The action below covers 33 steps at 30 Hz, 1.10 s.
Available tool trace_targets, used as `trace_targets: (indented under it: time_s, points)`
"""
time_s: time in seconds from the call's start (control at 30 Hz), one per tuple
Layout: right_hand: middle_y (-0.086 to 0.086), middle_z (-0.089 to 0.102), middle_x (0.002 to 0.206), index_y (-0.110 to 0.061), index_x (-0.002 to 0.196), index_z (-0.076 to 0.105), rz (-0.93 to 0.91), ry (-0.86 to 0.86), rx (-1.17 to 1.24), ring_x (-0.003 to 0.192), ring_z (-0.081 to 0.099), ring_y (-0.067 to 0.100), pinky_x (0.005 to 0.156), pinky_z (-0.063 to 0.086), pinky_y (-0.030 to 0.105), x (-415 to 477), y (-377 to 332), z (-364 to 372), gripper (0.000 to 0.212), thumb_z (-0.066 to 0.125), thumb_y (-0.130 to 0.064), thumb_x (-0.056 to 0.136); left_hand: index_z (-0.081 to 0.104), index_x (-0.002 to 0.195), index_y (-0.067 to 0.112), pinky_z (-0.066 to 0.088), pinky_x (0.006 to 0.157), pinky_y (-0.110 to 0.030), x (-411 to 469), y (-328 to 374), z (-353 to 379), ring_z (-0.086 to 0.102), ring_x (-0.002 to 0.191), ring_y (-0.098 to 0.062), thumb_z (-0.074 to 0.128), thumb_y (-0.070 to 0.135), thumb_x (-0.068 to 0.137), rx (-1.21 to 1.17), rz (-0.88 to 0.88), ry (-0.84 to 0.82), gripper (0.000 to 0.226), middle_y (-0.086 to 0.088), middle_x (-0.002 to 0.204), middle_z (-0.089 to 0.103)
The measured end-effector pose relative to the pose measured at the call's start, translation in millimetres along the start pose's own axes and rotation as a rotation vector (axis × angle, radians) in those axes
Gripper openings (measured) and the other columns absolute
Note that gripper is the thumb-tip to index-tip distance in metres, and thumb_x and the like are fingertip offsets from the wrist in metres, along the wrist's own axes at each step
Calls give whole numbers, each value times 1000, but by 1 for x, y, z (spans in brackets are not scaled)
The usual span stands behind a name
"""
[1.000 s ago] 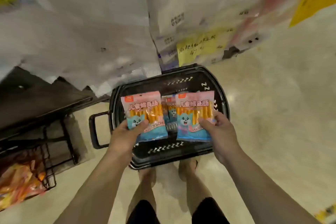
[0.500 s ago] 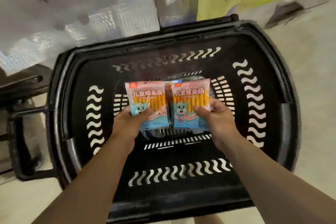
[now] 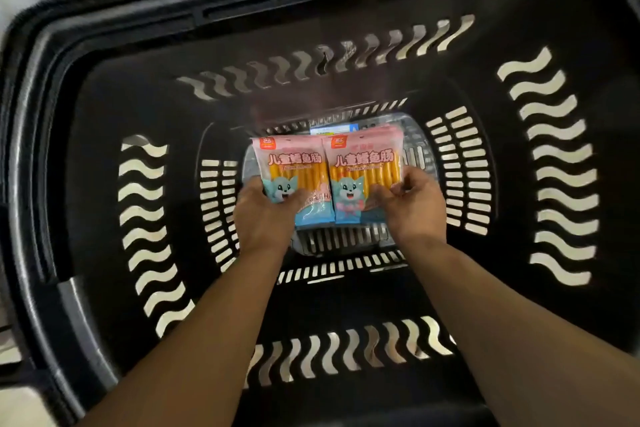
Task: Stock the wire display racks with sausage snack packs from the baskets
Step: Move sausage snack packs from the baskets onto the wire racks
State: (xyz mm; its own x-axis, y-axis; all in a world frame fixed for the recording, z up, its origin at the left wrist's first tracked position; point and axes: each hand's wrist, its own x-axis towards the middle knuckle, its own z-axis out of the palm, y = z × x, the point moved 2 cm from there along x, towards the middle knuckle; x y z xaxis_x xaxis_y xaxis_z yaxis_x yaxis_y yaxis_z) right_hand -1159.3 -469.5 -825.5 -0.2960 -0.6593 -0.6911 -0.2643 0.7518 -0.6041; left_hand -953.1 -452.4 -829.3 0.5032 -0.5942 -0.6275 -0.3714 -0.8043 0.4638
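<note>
Centrally, most of the frame was filled by a black plastic shopping basket [image 3: 41,184] with wavy slotted walls. At mid-frame inside it, two flat pink-and-blue sausage snack packs were held side by side, edges touching. The left pack [image 3: 291,170] was gripped by the left hand [image 3: 263,218], thumb laid across its front. The right pack [image 3: 363,166] was pinched at its lower right by the curled fingers of the right hand [image 3: 412,211].

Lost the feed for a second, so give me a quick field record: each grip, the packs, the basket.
Left grip: left hand holds left pack by its lower part
Right grip: right hand holds right pack by its lower right corner
Packs: side by side, fronts up, low inside the basket
Underneath: more packaging, mostly hidden
Racks: not in view
</note>
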Motion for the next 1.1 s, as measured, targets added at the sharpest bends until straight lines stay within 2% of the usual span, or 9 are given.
trace_targets:
  time_s: [0.1,0.17,0.27,0.37,0.5,0.57,0.67,0.9,1.1]
  points:
    - [-16,70,95,-27,115,63,-3,-39,-47,89,67,-5,80,60,21,0,-1,-5,26,74,-17,94,60,115,19,56,89,-43,-1,-2,-1,62,108,-22,88,47,72,89,-2,57,59,-2,119,58]
    - [-16,68,107,-29,125,60,-59,-73,-147,96,66,-2,82,57,20,-3,-5,-8,34,74,-21,94,55,125,18,55,93,-49,-5,2,-7,57,116,-26,83,54,74,162,-19,28,69,-4,125,52]
    - [-1,50,135,-33,137,48,-88,-121,-419,124,54,20,99,53,38,-16,-17,-16,48,71,-36,95,52,134,24,57,90,-50,-16,9,-22,59,116,-25,71,70,75,219,-29,-125,77,-3,128,52]
    - [10,44,146,-21,148,39,-150,-171,-822,134,44,30,110,43,46,-39,-37,-31,58,57,-49,100,52,135,32,58,89,-49,-31,14,-49,63,115,-23,54,84,67,403,18,-236,86,1,127,61]
    - [15,41,153,-11,153,33,-354,-203,-1236,137,42,33,110,40,47,-102,-86,-64,62,45,-46,104,51,142,24,51,100,-44,-97,65,-111,56,124,-30,56,58,96,728,210,-279,57,-5,138,61]
    - [14,45,152,-11,154,35,-419,-160,-1289,135,46,34,107,42,47,-148,-115,-85,63,41,-47,104,50,145,20,46,102,-42,-137,91,-149,53,128,-33,54,54,99,797,275,-260,58,-7,142,59]
    - [16,60,136,-8,149,47,-503,-58,-1261,120,58,36,97,48,48,-231,-164,-123,63,46,-48,100,48,146,19,41,108,-42,-204,133,-219,50,133,-31,52,56,98,857,372,-205,61,-5,146,56]
    - [9,64,131,-12,139,58,-648,37,-1141,115,60,32,100,49,47,-440,-282,-214,55,59,-45,94,48,150,21,31,121,-44,-373,204,-395,41,144,-26,54,49,98,908,613,-103,59,-2,157,47]
    - [14,69,124,-7,130,65,-781,193,-1128,107,67,37,93,55,49,-555,-340,-248,63,85,-34,77,58,141,18,40,116,-46,-456,229,-503,52,136,-26,64,47,92,879,733,89,57,-3,146,59]
